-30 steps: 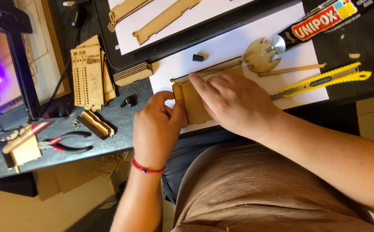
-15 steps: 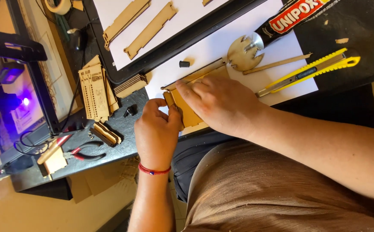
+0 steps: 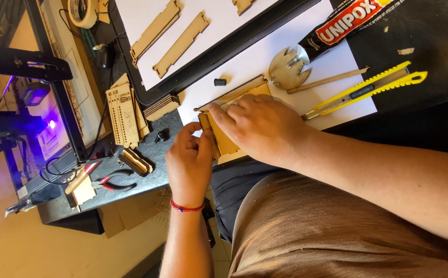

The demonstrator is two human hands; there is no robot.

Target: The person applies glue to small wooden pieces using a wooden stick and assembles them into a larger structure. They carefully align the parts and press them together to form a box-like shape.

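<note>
A small flat wooden piece (image 3: 224,139) lies on white paper (image 3: 255,62) at the near edge of the tabletop (image 3: 147,154), held between both hands. The left hand (image 3: 189,162) pinches its near-left edge with fingers curled closed. The right hand (image 3: 262,128) lies flat over it, pressing down. A yellow utility knife (image 3: 365,90) lies just beyond the right hand, apart from it.

Both forearms are bare, with no sleeves showing. The left hand (image 3: 189,163) has a thin red cord bracelet (image 3: 186,207) at the wrist. A brown shirt (image 3: 327,231) covers the torso.
</note>
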